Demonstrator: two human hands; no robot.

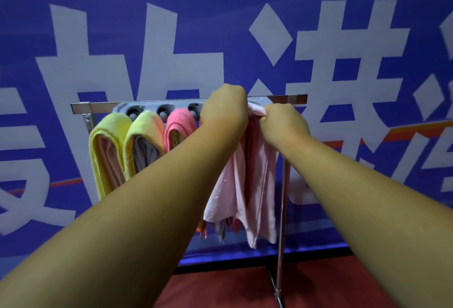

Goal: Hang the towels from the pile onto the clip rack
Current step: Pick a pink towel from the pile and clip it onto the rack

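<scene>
A grey clip rack [147, 108] is fixed to a metal bar [81, 106] on a stand. Hanging from its clips are a yellow towel [107, 151], a yellow-orange towel [144, 133] and a coral pink towel [180, 124]. A pale pink towel [255, 177] hangs at the rack's right end. My right hand [284, 126] pinches its top edge just below the bar. My left hand [224, 109] is at the rack beside it, fingers curled over and hidden behind the hand. Orange and grey cloth edges show beneath the pale pink towel.
A blue wall banner [220, 13] with large white characters stands right behind the rack. The stand's metal leg [282, 222] runs down to a red floor [220, 288] at the lower right.
</scene>
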